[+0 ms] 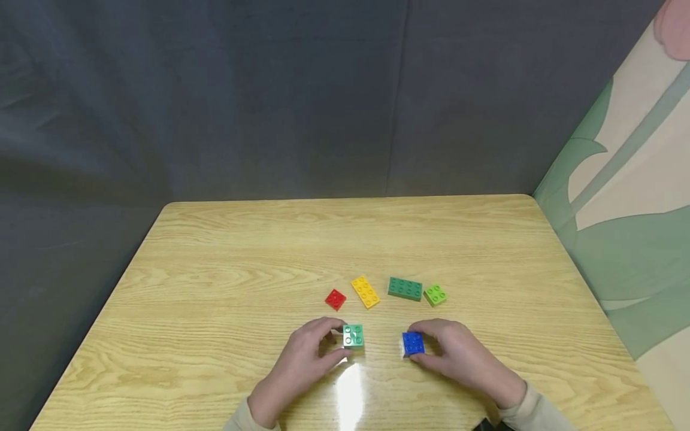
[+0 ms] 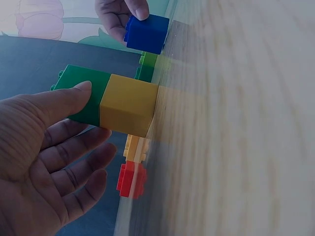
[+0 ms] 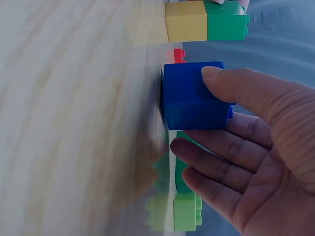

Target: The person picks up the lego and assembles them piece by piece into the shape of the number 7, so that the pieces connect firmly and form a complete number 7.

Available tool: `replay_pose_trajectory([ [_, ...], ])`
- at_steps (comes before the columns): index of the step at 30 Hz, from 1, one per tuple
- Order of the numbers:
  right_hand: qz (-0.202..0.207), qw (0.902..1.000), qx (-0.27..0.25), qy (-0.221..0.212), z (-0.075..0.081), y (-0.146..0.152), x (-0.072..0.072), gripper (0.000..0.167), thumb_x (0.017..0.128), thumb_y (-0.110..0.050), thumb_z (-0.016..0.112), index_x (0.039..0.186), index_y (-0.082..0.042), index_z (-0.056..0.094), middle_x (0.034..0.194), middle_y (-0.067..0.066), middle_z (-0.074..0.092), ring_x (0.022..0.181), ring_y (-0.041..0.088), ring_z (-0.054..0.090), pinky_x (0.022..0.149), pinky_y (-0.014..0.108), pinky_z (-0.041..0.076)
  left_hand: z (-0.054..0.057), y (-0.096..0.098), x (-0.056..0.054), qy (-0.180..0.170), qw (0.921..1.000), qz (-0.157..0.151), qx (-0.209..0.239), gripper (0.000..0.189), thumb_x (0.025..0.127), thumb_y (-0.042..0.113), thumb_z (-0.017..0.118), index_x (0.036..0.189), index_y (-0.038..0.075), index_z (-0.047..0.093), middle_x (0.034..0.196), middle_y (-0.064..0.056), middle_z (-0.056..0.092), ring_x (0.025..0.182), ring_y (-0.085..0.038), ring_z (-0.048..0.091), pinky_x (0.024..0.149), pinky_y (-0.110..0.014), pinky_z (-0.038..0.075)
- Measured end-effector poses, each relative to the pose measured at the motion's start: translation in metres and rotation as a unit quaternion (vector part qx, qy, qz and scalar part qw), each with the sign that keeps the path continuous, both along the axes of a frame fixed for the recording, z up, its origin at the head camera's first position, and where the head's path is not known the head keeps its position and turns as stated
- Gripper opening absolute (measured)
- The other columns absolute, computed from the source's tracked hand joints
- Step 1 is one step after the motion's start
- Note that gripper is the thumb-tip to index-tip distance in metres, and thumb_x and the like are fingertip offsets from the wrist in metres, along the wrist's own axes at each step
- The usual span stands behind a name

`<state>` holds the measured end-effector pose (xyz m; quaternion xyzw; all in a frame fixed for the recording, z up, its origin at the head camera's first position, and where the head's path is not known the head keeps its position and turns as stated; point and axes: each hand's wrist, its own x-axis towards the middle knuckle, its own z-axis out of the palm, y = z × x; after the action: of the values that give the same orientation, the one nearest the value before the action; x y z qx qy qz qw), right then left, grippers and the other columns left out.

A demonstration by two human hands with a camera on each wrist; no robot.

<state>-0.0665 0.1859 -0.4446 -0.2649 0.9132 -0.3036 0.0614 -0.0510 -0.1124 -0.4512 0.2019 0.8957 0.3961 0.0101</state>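
My left hand [image 1: 308, 354] pinches a green block [image 2: 83, 93] between thumb and fingers. That block is stacked on a yellow block [image 2: 129, 105] whose bottom meets the table in the left wrist view; from the head view only the studded green top [image 1: 353, 336] shows. To the right, my right hand [image 1: 455, 353] pinches a square blue block [image 1: 413, 344] by its sides. In the right wrist view the blue block [image 3: 194, 96] is at the table surface, its studs facing up. A gap of bare wood lies between the two hands.
Beyond the hands lie a small red block [image 1: 335, 299], a long yellow block [image 1: 365, 292], a long dark green block [image 1: 405, 288] and a small lime block [image 1: 435, 294]. A dark curtain [image 1: 345, 102] borders the wooden table [image 1: 226, 263] at the back.
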Motion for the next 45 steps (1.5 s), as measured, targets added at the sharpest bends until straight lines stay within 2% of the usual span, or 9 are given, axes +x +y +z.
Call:
replay_pose_trajectory([
  [15, 0.004, 0.9996, -0.026, 0.010, 0.008, -0.001, -0.002, 0.030, 0.080, -0.019, 0.081, 0.107, -0.015, 0.069, 0.101, -0.011, 0.069, 0.096, 0.010, 0.064, 0.085, 0.036, 0.055, 0.000, 0.001, 0.000, 0.000, 1.0000, -0.002, 0.000, 0.037, 0.082, 0.025, 0.080, 0.115, 0.018, 0.064, 0.104, 0.011, 0.065, 0.088, -0.009, 0.061, 0.079, -0.028, 0.054],
  [23, 0.016, 0.9979, -0.045, 0.044, 0.010, -0.002, -0.003, 0.031, 0.080, -0.019, 0.080, 0.108, -0.012, 0.069, 0.103, -0.006, 0.071, 0.096, 0.014, 0.066, 0.083, 0.037, 0.056, 0.000, 0.001, 0.000, 0.001, 1.0000, -0.002, 0.001, 0.037, 0.082, 0.025, 0.080, 0.115, 0.017, 0.064, 0.104, 0.010, 0.066, 0.088, -0.009, 0.061, 0.079, -0.029, 0.054],
  [45, 0.011, 0.9971, -0.058, 0.049, 0.022, -0.011, -0.007, 0.030, 0.084, -0.025, 0.078, 0.110, -0.012, 0.070, 0.106, -0.003, 0.071, 0.099, 0.015, 0.066, 0.084, 0.037, 0.056, 0.001, 0.001, 0.001, 0.004, 1.0000, -0.001, 0.001, 0.037, 0.082, 0.024, 0.079, 0.115, 0.016, 0.064, 0.102, 0.010, 0.065, 0.087, -0.010, 0.061, 0.079, -0.029, 0.054],
])
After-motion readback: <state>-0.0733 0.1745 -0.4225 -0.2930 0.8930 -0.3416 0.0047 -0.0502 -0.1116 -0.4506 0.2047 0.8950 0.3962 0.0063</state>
